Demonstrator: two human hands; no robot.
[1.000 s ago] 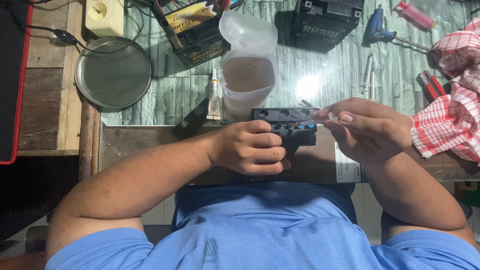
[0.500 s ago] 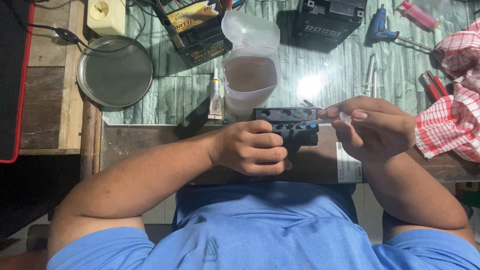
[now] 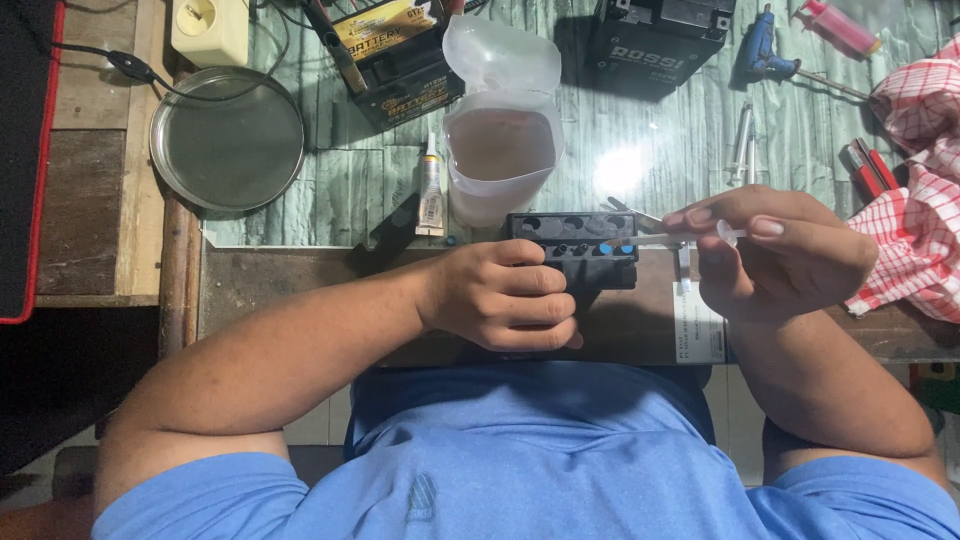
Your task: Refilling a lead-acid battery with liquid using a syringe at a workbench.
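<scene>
My left hand (image 3: 505, 298) grips a small black battery (image 3: 578, 244) with a row of round holes along its top, holding it at the near edge of the table. My right hand (image 3: 775, 250) holds a thin clear syringe (image 3: 668, 239) level, its tip pointing left over the holes on the battery's right side. Just behind the battery stands a translucent plastic jug (image 3: 500, 150) holding clear liquid, its lid flipped up.
A round metal dish (image 3: 228, 140) lies at the left. Two black batteries (image 3: 400, 55) (image 3: 660, 35) stand at the back. A small glue tube (image 3: 431, 195), loose syringes (image 3: 742, 140), a blue glue gun (image 3: 760, 45), red-handled pliers (image 3: 868, 168) and a red checked cloth (image 3: 920, 210) lie around.
My right hand has drawn back to the right and turned the syringe more level, its tip staying over the battery's holes. My left hand has kept its hold.
</scene>
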